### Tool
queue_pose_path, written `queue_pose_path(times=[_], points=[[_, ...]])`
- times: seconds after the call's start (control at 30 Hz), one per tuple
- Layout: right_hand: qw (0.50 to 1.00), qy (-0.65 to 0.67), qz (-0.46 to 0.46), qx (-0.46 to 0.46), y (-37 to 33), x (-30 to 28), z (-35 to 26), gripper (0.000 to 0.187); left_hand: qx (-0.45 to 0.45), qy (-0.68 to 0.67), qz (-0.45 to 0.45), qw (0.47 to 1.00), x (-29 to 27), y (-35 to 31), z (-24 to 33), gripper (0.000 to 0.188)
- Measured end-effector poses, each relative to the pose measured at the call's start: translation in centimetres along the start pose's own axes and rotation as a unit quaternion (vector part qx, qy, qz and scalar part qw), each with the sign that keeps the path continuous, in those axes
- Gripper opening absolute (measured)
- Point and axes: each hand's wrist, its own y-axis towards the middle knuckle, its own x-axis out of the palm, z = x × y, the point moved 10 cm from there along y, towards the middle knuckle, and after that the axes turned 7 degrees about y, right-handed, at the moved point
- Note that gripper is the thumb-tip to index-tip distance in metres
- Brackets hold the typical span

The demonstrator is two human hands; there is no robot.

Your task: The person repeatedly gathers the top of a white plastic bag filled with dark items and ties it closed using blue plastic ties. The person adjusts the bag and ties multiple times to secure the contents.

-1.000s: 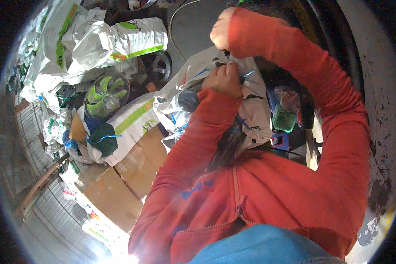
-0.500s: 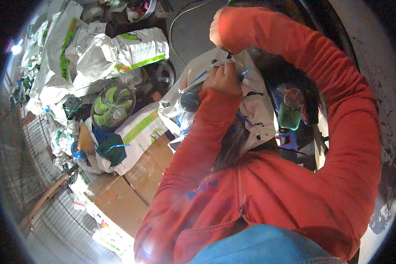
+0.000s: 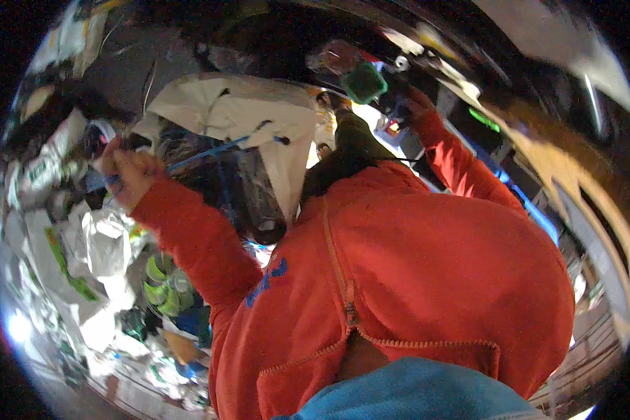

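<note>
My left hand [image 3: 131, 173] is raised at the left with its fingers closed on a thin blue cord [image 3: 206, 152]. The cord stretches from there to the top of a large white sack [image 3: 259, 108], which has small black tie ends poking out. Dark and clear plastic-wrapped contents show through the sack's opening. On the right, my right hand [image 3: 418, 103] reaches out beside a small dark object; blur hides its fingers. Close to that hand are a green plastic tub [image 3: 365, 82] and a reddish bagged item [image 3: 340, 57].
A green-bladed fan [image 3: 166, 285] stands at the lower left. White sacks with green stripes [image 3: 70, 262] pile up along the left side. A wooden board edge [image 3: 546, 164] and a blue bar [image 3: 535, 210] run along the right.
My hands, together over the sack before, are now far apart: left hand out left with the cord, right hand out right by the green tub. The view has turned right.
</note>
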Motion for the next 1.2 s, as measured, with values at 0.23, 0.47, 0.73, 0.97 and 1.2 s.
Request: queue_pose_path(times=[0.23,0.47,0.73,0.97,1.2], points=[[0.817,0.191,0.486,0.246,-17.9,-19.3,14.7,0.039,-0.055,-0.181,-0.206,0.960,3.4,-3.8,3.0,0.021],[0.857,-0.249,0.328,0.309,-14.7,-24.9,18.2,0.034,-0.002,0.015,-0.111,0.994,5.6,-6.6,5.0,0.025],[0.982,-0.014,0.180,0.044,-5.8,-7.9,-7.7,0.033,0.236,0.367,-0.167,0.884,5.0,-5.8,7.2,0.018],[0.909,0.224,-0.260,-0.236,-3.1,21.5,-39.7,0.028,-0.039,-0.084,-0.329,0.940,10.1,-2.4,3.8,0.018],[0.828,0.491,-0.270,0.024,1.1,26.3,-39.5,0.021,0.324,0.121,-0.409,0.844,8.1,0.9,12.5,0.023]])
